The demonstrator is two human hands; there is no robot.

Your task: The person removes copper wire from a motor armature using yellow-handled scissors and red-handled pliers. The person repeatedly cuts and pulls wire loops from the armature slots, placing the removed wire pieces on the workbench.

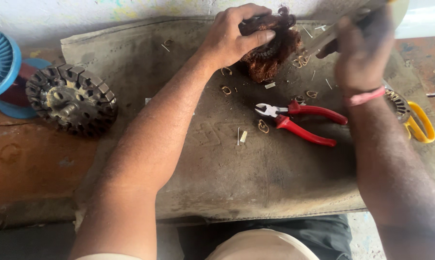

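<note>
My left hand [234, 36] grips a round motor winding [270, 55] wrapped in tangled copper wire, holding it upright on a worn grey mat [227, 163] near the far wall. My right hand [364, 45], with a pink band on the wrist, holds a flat metal tool [323, 38] whose tip rests against the winding's right side. Red-handled cutting pliers [301, 120] lie on the mat below the winding, jaws pointing left. Short wire loops and snipped bits are scattered around them.
A dark slotted rotor core [72, 98] lies at the mat's left edge. A blue spool [3, 62] stands at the far left. Yellow-handled scissors [419, 123] lie partly behind my right forearm on the right. A rusty brown bench top [29, 159] extends to the left.
</note>
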